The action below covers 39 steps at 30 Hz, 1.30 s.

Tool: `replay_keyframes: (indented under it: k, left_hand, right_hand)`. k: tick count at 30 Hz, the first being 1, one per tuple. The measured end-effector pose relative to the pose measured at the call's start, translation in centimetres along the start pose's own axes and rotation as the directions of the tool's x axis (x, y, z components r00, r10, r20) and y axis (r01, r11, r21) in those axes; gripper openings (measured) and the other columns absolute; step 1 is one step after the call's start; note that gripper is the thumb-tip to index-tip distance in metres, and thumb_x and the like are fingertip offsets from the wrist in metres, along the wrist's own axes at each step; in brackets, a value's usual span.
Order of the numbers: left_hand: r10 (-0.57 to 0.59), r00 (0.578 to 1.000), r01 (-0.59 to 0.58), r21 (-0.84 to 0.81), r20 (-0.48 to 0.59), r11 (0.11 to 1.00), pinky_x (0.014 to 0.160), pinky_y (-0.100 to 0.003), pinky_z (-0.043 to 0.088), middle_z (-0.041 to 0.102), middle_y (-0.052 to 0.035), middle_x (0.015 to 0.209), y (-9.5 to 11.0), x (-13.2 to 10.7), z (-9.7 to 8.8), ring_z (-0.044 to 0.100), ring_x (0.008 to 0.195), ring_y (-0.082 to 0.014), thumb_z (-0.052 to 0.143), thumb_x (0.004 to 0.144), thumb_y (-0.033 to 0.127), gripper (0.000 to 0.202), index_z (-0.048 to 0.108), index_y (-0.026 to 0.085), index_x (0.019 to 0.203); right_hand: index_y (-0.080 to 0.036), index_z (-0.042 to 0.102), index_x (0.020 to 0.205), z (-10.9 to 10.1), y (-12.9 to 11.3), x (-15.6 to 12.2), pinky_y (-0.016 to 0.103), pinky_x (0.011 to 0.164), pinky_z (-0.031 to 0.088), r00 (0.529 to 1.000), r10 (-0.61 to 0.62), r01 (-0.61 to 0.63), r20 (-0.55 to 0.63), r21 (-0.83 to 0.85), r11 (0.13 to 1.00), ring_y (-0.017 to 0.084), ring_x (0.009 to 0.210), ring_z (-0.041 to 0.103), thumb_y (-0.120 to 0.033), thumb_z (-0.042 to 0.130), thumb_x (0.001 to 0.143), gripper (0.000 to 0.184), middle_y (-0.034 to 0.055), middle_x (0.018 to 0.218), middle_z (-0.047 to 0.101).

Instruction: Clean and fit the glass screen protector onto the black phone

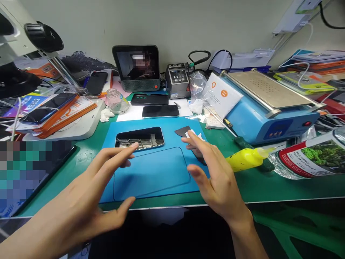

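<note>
A clear, thin pane with a dark rim (151, 174), phone-sized, appears between my hands over the blue mat (107, 192); whether it lies flat or is slightly raised I cannot tell. My left hand (94, 190) is by its left side, thumb and fingers apart. Near the right end is my right hand (215, 176), its fingers stretched and thumb spread. Neither hand visibly grips anything. Just beyond the pane lies a phone (140, 138) with a shiny, reflecting face. A dark flat piece (182, 131) and white tissue (198, 135) sit behind my right fingers, partly hidden.
Two dark phones lie behind the mat, the nearer phone (160, 111) on white paper. Right stand a yellow squeeze bottle (245, 160), a lying water bottle (309, 158) and a blue heating plate machine (272, 115). Left are a glass jar (118, 101) and a large tablet-like screen (35, 172).
</note>
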<state>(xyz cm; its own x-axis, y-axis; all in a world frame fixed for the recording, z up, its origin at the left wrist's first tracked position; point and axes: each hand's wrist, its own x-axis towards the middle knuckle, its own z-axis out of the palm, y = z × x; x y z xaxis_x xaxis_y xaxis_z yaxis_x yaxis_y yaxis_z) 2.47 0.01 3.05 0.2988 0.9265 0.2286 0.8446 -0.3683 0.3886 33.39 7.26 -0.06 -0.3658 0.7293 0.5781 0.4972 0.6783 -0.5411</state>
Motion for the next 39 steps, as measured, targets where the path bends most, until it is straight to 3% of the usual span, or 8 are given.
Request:
replay_keyframes:
  k: [7,11,15,21,25,29,34,39]
  left_hand:
    - [-0.123,0.992,0.118,-0.323,0.005,0.939,0.117,-0.039,0.063,0.061,-0.0066,0.147,-0.9,-1.7,0.3,0.073,0.127,-0.0236,0.075,0.094,0.028,0.097,0.027,0.045,0.175]
    - [-0.189,0.977,0.147,-0.329,-0.1,0.933,0.105,-0.038,0.07,0.065,-0.006,0.142,-2.3,-3.1,-0.4,0.079,0.118,-0.0232,0.069,0.1,0.034,0.082,0.033,0.05,0.172]
    - [-0.352,0.912,0.284,-0.292,-0.212,0.913,0.105,-0.049,0.071,0.066,-0.0066,0.141,-5.3,-5.0,-1.1,0.079,0.122,-0.0298,0.07,0.101,0.053,0.079,0.035,0.049,0.171]
    - [-0.473,0.797,0.387,-0.284,-0.375,0.877,0.115,-0.068,0.062,0.062,-0.0095,0.141,-8.3,-5.5,-1.0,0.073,0.126,-0.0374,0.076,0.089,0.072,0.096,0.038,0.041,0.172]
    - [-0.489,0.801,0.391,-0.317,-0.344,0.864,0.119,-0.068,0.057,0.059,-0.0112,0.143,-9.2,-4.7,-0.9,0.07,0.127,-0.0347,0.076,0.092,0.068,0.098,0.033,0.037,0.174]
    - [-0.482,0.814,0.372,-0.345,-0.324,0.862,0.117,-0.068,0.058,0.06,-0.0118,0.139,-10.0,-2.8,-1.2,0.072,0.123,-0.033,0.072,0.096,0.069,0.089,0.039,0.033,0.169]
    - [-0.41,0.876,0.297,-0.387,-0.253,0.873,0.107,-0.054,0.067,0.067,-0.0116,0.132,-10.5,0.6,-1.8,0.078,0.117,-0.0291,0.069,0.098,0.066,0.081,0.043,0.025,0.164]
    - [-0.276,0.941,0.198,-0.343,-0.197,0.918,0.112,-0.054,0.063,0.063,-0.0118,0.141,-9.4,3.3,-1.9,0.072,0.127,-0.029,0.069,0.101,0.058,0.08,0.038,0.028,0.169]
  right_hand:
    - [-0.024,0.042,0.172,-0.3,0.0,0.0,0.044,0.111,0.061,0.984,-0.18,0.179,-0.002,0.087,0.98,0.026,0.132,0.074,-0.082,0.044,0.106,0.088,0.0107,0.154,0.072]
    - [-0.016,0.052,0.165,-0.1,-0.7,-0.7,0.041,0.106,0.061,0.963,-0.243,0.222,-0.113,-0.171,0.96,0.025,0.125,0.077,-0.045,0.059,0.116,0.058,0.0138,0.143,0.077]
    - [-0.016,0.067,0.148,0.3,-1.2,-0.6,0.041,0.105,0.059,0.971,-0.139,0.053,-0.195,-0.39,0.919,0.025,0.117,0.077,-0.017,0.065,0.11,0.038,0.0114,0.134,0.08]
    - [-0.017,0.061,0.154,2.1,-0.5,4.2,0.053,0.117,0.057,0.991,-0.052,0.091,0.121,-0.339,0.936,0.033,0.138,0.07,-0.039,0.064,0.113,0.047,0.0152,0.149,0.074]
    - [-0.018,0.05,0.166,4.5,0.1,9.2,0.052,0.126,0.053,0.903,-0.101,0.205,0.419,-0.21,0.956,0.036,0.158,0.055,-0.056,0.091,0.091,0.094,0.0173,0.171,0.056]
    - [-0.019,0.05,0.167,5.9,0.6,11.6,0.054,0.12,0.057,0.84,-0.078,0.194,0.537,-0.162,0.968,0.036,0.146,0.064,-0.053,0.091,0.09,0.093,0.0179,0.158,0.067]
    - [-0.013,0.058,0.159,4.6,-0.8,10.3,0.06,0.113,0.058,0.833,-0.039,0.165,0.552,-0.18,0.97,0.039,0.134,0.067,-0.05,0.091,0.091,0.083,0.0203,0.141,0.073]
    - [-0.02,0.059,0.159,2.3,-2.8,6.4,0.055,0.114,0.06,0.835,-0.038,0.157,0.549,-0.173,0.972,0.035,0.134,0.068,-0.052,0.095,0.086,0.088,0.0153,0.143,0.073]
